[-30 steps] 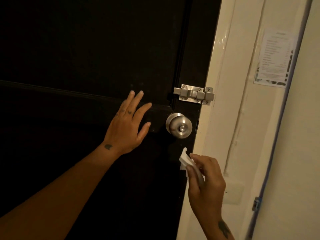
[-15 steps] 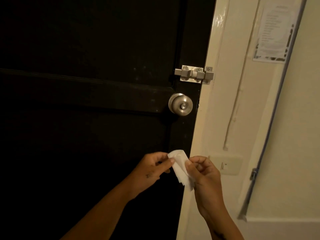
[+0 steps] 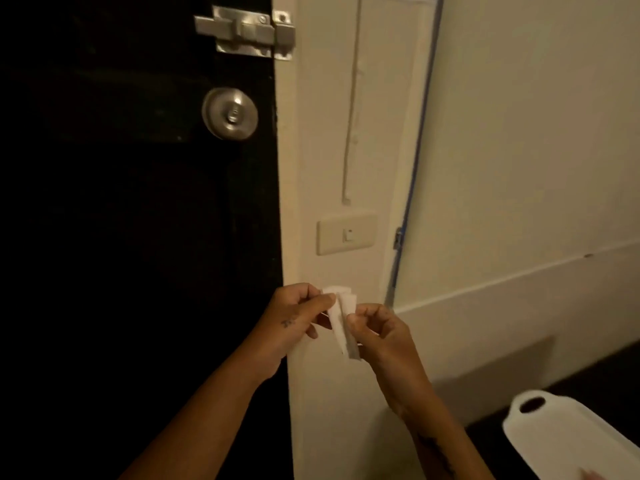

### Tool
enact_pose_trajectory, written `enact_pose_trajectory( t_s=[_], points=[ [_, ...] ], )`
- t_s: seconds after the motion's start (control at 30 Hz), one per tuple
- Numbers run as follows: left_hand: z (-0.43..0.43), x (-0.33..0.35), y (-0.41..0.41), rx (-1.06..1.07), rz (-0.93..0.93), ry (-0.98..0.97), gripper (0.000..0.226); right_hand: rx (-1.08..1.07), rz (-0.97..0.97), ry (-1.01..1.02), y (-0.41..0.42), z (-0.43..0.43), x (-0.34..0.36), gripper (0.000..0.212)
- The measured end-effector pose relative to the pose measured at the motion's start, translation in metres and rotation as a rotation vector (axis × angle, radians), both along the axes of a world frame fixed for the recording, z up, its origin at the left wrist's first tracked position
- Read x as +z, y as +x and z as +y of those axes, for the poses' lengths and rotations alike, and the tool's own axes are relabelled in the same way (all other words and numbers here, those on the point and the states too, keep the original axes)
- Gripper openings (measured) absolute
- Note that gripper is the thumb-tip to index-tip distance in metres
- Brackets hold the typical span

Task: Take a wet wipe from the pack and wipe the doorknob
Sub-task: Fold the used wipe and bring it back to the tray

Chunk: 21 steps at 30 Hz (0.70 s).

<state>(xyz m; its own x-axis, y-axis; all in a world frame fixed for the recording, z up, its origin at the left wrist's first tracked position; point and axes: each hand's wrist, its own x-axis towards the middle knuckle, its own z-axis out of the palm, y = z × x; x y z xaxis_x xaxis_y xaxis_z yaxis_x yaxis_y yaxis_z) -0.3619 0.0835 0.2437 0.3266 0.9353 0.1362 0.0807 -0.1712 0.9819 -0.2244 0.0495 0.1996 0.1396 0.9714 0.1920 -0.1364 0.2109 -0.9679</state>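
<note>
A round silver doorknob (image 3: 231,113) sits on the black door (image 3: 121,237), near its right edge. Well below and right of it, both hands hold a folded white wet wipe (image 3: 341,320) in front of the cream door frame. My left hand (image 3: 296,322) pinches the wipe's upper left part between thumb and fingers. My right hand (image 3: 375,332) grips its right side. The wipe hangs down between them in folds. No wipe pack is in view.
A silver slide bolt (image 3: 246,34) is mounted above the knob. A light switch plate (image 3: 346,233) is on the frame strip right of the door. A white plastic tray with a handle hole (image 3: 568,434) lies at the bottom right on a dark surface.
My left hand left the door and joined the right on the wipe. Both hands dropped lower, away from the knob, and the view swung down and right.
</note>
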Motion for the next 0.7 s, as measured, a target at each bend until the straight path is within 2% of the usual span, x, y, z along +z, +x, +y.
enact_pose_trajectory(
  t_s=[0.07, 0.27, 0.37, 0.5, 0.63, 0.67, 0.7],
  points=[
    [0.005, -0.008, 0.022, -0.07, 0.03, -0.033, 0.02, -0.065, -0.013, -0.029, 0.023, -0.003, -0.009, 0.007],
    [0.018, -0.04, 0.11, -0.218, 0.016, -0.189, 0.028, -0.219, 0.113, -0.169, 0.113, -0.017, -0.039, 0.018],
    [0.021, -0.064, 0.159, -0.25, 0.017, -0.266, 0.021, -0.294, 0.192, -0.232, 0.154, -0.028, -0.053, 0.022],
    [0.026, -0.11, 0.242, -0.31, 0.097, -0.344, 0.013, -0.495, 0.307, -0.355, 0.213, -0.046, -0.085, 0.018],
    [0.024, -0.156, 0.313, -0.351, 0.204, -0.408, 0.008, -0.651, 0.306, -0.517, 0.267, -0.06, -0.126, 0.006],
    [0.022, -0.164, 0.327, -0.352, 0.23, -0.412, 0.009, -0.669, 0.315, -0.56, 0.279, -0.063, -0.134, 0.007],
    [0.019, -0.173, 0.342, -0.362, 0.252, -0.414, 0.009, -0.68, 0.326, -0.601, 0.292, -0.067, -0.141, 0.017]
  ],
)
